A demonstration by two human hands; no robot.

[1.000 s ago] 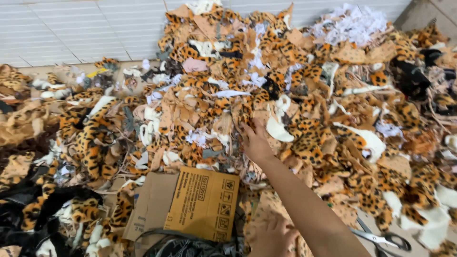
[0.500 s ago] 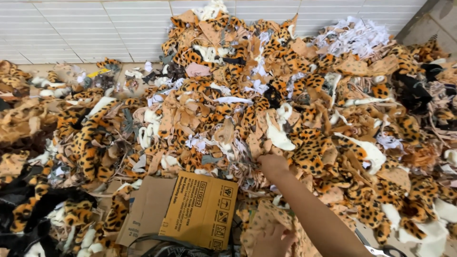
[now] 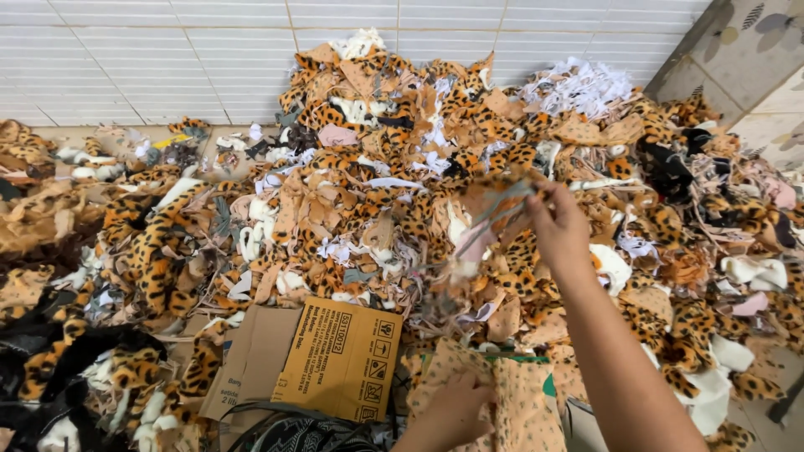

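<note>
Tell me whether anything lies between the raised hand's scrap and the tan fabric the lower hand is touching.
Nothing solid shows between them. The right hand holds a bunch of fabric scraps up above the pile; the left hand rests on the tan spotted fabric below. Only loose leopard-print scraps lie on the heap between them.

A great heap of fabric scraps [image 3: 352, 192] is lying across the floor and banking up against the tiled wall [image 3: 167, 50] behind it, with a flattened cardboard box [image 3: 314, 364] sitting at its near edge, left of centre. The right hand [image 3: 559, 224] is hanging above the middle of the heap, lifting a bunch of scraps [image 3: 490, 219] off it. The left hand [image 3: 452, 412] is resting lower, just right of the box, on a piece of cloth [image 3: 515, 398].
</note>
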